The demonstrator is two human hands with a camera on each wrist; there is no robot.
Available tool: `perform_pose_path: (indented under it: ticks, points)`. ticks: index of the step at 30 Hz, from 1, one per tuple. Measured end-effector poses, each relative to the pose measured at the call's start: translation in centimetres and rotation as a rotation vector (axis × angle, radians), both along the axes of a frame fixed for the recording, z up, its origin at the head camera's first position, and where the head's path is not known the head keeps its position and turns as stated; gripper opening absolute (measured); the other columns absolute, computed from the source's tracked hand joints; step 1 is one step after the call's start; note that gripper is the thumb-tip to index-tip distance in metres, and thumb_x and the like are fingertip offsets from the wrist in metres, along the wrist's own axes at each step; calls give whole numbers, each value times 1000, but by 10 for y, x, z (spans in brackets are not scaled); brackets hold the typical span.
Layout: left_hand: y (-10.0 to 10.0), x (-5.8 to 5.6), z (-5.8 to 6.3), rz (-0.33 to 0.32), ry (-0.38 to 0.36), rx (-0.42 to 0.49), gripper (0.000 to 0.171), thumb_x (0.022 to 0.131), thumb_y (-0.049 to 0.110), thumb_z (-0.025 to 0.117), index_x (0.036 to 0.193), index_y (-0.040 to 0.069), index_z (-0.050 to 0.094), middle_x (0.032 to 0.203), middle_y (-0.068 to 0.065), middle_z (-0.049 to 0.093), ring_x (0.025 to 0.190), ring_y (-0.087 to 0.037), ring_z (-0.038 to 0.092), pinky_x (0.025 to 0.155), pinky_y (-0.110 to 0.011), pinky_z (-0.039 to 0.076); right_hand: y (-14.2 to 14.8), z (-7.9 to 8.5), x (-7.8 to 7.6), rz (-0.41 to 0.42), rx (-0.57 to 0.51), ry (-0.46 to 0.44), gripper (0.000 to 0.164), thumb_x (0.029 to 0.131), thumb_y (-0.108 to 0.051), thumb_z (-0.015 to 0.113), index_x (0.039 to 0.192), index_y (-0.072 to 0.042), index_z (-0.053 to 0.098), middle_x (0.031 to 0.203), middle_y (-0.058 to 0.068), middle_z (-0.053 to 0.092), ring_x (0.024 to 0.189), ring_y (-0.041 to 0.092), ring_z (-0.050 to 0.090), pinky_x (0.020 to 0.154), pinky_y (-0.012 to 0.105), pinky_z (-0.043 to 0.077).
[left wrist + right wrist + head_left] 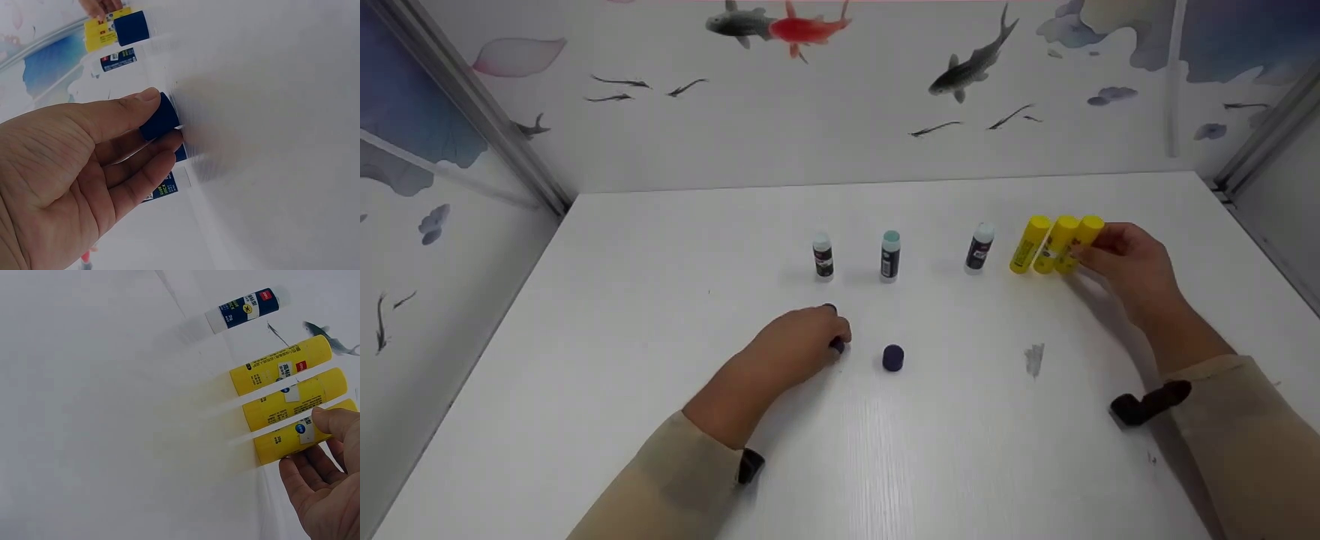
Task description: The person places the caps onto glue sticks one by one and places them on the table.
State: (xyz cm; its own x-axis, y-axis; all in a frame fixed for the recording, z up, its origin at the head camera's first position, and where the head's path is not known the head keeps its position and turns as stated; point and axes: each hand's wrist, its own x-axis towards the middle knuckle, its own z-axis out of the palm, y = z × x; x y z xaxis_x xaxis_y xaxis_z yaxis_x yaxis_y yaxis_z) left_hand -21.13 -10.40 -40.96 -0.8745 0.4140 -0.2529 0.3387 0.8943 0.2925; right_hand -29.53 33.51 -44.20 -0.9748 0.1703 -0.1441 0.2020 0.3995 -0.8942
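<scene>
My left hand [791,345] pinches a dark blue glue stick cap [160,119] between thumb and fingers, low at the table surface. Another blue cap [180,152] shows partly behind those fingers; whether they touch it I cannot tell. A third cap [892,358] stands to the right of this hand. Over on the right, my right hand [1140,270] grips the rightmost of three upright yellow glue sticks [284,443]. The middle yellow stick [295,398] and the left yellow stick [281,364] stand close beside it in a row.
Three uncapped blue-and-white glue sticks stand toward the back: a left one [823,259], a middle one [889,259] and a right one [979,249]. A grey smudge [1034,361] marks the white table [622,300]. Fish-patterned panels [870,97] rise behind.
</scene>
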Motion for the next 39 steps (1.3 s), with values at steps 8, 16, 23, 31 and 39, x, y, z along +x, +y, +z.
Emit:
perform_pose_path:
  ticks: [8,16,23,31,39]
  points:
    - [-1,2,0,14,-9,18,22,100,10,69,121,12,75,117,-7,73,105,-22,68,100,-41,57,2,-1,0,-11,20,-22,72,94,-51,73,154,-22,46,134,-11,56,129,13,53,100,15,53]
    - [-2,5,0,24,-8,18,23,99,11,70,122,12,74,120,-7,74,109,-23,69,101,-41,57,8,2,7,-10,-20,18,67,96,-48,71,152,-21,47,128,-15,55,121,7,54,99,13,53]
    - [-4,8,2,9,20,48,22,99,10,70,120,12,75,116,-6,74,107,-22,70,98,-39,58,12,6,15,-21,-1,15,70,96,-48,69,155,-20,44,125,-16,55,116,3,56,96,11,53]
    - [-4,12,6,-15,67,73,21,99,9,70,119,11,75,111,-6,72,105,-21,70,98,-38,58,15,8,21,-72,-17,44,54,95,-46,72,142,-27,54,120,-16,57,111,2,58,92,9,53]
    - [-4,15,10,2,65,104,21,100,10,69,120,12,75,112,-5,72,107,-21,69,101,-38,57,10,16,28,-110,-48,71,41,96,-43,71,133,-29,59,120,-17,59,113,6,60,90,10,55]
